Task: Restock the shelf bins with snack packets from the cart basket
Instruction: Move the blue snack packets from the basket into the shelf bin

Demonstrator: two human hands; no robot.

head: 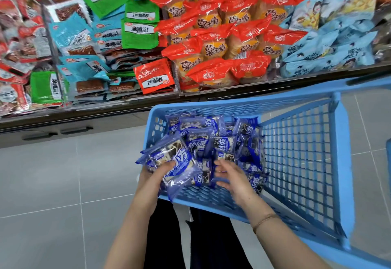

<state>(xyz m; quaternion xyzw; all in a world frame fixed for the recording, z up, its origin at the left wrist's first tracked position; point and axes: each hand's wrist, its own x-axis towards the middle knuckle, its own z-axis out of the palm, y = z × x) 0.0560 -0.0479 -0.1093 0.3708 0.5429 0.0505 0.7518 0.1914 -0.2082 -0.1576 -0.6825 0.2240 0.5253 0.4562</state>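
Grey tiled floor [63, 173] underfoot. Your left hand [155, 176] grips a stack of blue packets [173, 158], thumb clamped on top, fingers hidden beneath. Your right hand [231, 176] is spread loose, fingertips [219, 170] touching the packet pile [224, 144] just ahead of them. Around both hands is the blue cart basket [296, 152]. Beyond your fingers, the shelf bins [254, 85] are heaped with red, green and pale-blue bags.

I see glossy, crinkled plastic-film snack packets [191, 141] in a matt blue plastic lattice basket [296, 152], over smooth, faintly shiny grey floor tiles [63, 173].
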